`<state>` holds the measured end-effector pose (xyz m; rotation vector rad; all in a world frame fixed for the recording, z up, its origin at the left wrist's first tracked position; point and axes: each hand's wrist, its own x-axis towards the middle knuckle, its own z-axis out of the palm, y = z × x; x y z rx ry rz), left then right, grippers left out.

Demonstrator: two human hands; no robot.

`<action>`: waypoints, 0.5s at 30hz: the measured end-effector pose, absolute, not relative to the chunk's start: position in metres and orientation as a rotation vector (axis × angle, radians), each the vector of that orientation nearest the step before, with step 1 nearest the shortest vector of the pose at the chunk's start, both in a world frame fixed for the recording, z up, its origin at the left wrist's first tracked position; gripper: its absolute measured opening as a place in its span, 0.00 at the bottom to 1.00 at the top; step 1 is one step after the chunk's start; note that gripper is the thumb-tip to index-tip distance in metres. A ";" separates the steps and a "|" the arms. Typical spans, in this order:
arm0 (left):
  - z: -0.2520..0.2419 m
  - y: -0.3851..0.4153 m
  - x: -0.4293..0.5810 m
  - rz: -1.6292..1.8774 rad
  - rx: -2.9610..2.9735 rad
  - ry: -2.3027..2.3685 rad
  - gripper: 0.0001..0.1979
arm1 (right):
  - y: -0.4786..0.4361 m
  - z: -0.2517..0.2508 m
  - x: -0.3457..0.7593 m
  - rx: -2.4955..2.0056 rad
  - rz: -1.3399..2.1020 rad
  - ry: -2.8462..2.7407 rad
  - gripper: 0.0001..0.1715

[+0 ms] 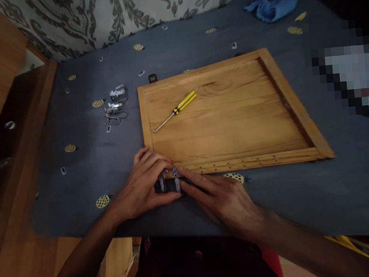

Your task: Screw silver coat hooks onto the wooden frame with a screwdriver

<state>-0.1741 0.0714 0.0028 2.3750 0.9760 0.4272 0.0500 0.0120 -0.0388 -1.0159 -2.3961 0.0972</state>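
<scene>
A wooden panel door [231,117] lies flat on a dark blue cloth. My left hand [145,183] and my right hand [218,196] meet at the panel's near left corner. Both pinch a small metal hinge [170,180] pressed against the panel's near edge. A row of small holes runs along that near rail. A screwdriver with a yellow and black handle [177,110] rests on the panel, untouched, above my hands.
Several more metal hinges [115,105] lie on the cloth left of the panel. A crumpled blue cloth [272,3] sits at the far right. Wooden furniture [2,85] stands at the left. Small screws and parts dot the patterned table cover [352,175].
</scene>
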 end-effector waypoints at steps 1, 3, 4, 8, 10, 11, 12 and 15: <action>0.003 0.071 -0.174 0.427 2.374 0.976 0.17 | 0.012 -0.038 0.050 -1.023 0.099 -2.403 0.19; 0.002 0.071 -0.174 0.431 2.376 0.972 0.17 | 0.012 -0.037 0.051 -1.028 0.099 -2.418 0.19; 0.002 0.071 -0.174 0.435 2.377 0.969 0.17 | 0.012 -0.036 0.051 -1.030 0.099 -2.425 0.19; 0.001 0.073 -0.176 0.441 2.380 0.962 0.17 | 0.012 -0.037 0.049 -1.046 0.077 -2.421 0.20; 0.003 0.073 -0.177 0.434 2.383 0.953 0.18 | 0.013 -0.037 0.048 -1.048 0.052 -2.405 0.20; 0.006 0.072 -0.177 0.425 2.379 0.949 0.19 | 0.013 -0.036 0.048 -1.050 0.037 -2.402 0.20; 0.009 0.072 -0.177 0.419 2.370 0.946 0.21 | 0.013 -0.036 0.047 -1.052 0.023 -2.405 0.20; 0.019 0.066 -0.171 0.431 2.367 0.916 0.28 | 0.014 -0.034 0.046 -1.049 0.002 -2.416 0.18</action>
